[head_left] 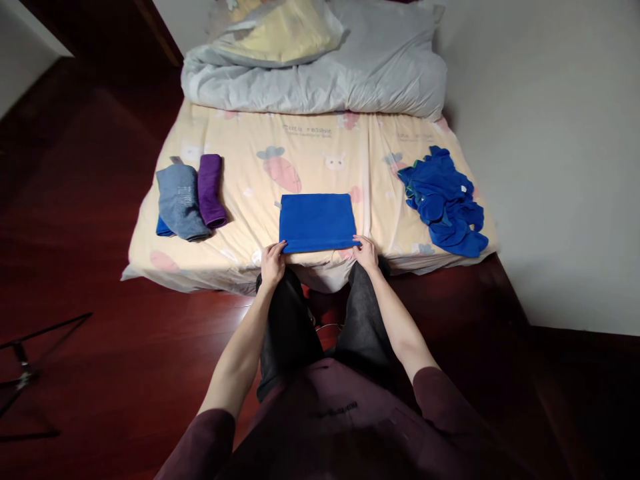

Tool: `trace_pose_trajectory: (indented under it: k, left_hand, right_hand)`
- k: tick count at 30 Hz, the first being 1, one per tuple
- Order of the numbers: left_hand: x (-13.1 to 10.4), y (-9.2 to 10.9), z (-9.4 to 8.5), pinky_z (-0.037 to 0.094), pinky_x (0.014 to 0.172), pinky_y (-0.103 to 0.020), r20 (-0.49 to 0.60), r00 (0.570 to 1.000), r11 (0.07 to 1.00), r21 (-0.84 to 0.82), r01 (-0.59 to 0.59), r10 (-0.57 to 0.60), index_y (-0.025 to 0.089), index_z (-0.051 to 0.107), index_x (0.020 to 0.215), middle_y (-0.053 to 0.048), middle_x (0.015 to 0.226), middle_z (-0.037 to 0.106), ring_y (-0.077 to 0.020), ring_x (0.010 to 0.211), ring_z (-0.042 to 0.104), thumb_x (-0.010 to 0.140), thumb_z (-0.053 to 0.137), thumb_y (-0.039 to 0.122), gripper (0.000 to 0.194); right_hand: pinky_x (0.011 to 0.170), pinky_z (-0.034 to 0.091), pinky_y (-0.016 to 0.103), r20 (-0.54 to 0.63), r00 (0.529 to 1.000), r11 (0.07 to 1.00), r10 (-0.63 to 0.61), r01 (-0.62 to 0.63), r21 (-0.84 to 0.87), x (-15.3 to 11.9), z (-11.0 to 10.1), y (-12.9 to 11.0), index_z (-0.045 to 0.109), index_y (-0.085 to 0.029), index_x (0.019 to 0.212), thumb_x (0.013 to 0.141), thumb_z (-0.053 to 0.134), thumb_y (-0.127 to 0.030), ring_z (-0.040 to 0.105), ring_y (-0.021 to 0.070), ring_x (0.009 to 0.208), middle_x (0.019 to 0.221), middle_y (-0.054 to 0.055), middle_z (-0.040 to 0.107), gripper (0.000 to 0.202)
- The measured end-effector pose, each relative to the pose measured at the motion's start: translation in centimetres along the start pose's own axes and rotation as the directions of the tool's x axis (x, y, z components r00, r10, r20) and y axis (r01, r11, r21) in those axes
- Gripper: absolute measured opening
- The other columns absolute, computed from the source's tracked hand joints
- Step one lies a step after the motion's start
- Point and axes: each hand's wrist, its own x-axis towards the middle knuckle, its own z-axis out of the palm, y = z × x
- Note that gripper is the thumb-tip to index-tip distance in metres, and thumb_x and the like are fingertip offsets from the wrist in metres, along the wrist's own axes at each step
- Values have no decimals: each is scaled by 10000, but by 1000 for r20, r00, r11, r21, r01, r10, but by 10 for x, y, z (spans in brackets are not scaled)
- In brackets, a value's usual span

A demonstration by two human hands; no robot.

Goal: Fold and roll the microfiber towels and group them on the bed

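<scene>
A blue cloth [317, 221] lies flat as a rectangle near the front edge of the bed, with a narrow fold along its near edge and a small pale tag at its far left corner. My left hand [273, 263] pinches the near left corner of this cloth. At the near right corner, my right hand [367, 254] has its fingers closed on the same folded edge.
The patterned bed sheet [240, 147] carries a rolled grey-blue cloth [181, 200] and a purple roll [211, 190] at left. A crumpled blue pile [445, 203] lies at right. Behind are a grey quilt [320, 83] and yellow pillow [285, 33]. A black stand [23, 360] is lower left.
</scene>
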Motion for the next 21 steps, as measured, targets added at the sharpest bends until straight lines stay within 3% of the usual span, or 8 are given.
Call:
trace_pose_trajectory:
  k: [5,10,15,18,21]
  left_hand:
    - [-1,1,-2,460,1167,-530,-7,999,999,-3,36,-36,214,700,1385,-129,1328,727,-315,1272,592,955,456,124,503]
    - [-1,2,-3,481,1111,-525,-35,998,998,-1,61,-61,217,714,1321,-141,1173,733,-327,1213,603,1003,436,193,423]
    - [-1,-2,1,509,1064,-519,-114,978,984,-5,176,-175,205,697,1223,-154,1123,694,-334,1163,617,1021,472,263,307]
    - [-2,-5,3,508,1052,-498,-161,959,972,-13,233,-232,199,664,1199,-159,1112,670,-323,1132,618,1057,460,344,288]
    - [-2,-6,3,506,1039,-488,-151,955,966,-21,257,-257,193,649,1202,-168,1115,668,-325,1125,612,1078,434,409,329]
  right_hand:
    - [1018,607,352,8,998,998,60,-60,25,-1,-3,-1,754,-228,1213,875,562,-95,767,205,981,1338,60,770,411]
    - [932,606,338,27,994,995,103,-102,-8,-2,-6,-4,732,-243,1273,941,530,-180,740,203,828,1057,42,817,394]
    - [919,586,338,21,995,994,101,-100,-48,-1,-6,-3,720,-213,1250,997,546,-285,733,227,853,972,66,796,315]
    - [937,574,346,34,994,991,104,-101,-88,0,-5,-3,722,-213,1199,1045,539,-389,740,251,942,1022,98,797,297]
    - [942,571,352,73,990,987,118,-109,-116,1,-5,-4,723,-227,1167,1068,517,-396,745,259,991,1080,104,801,284]
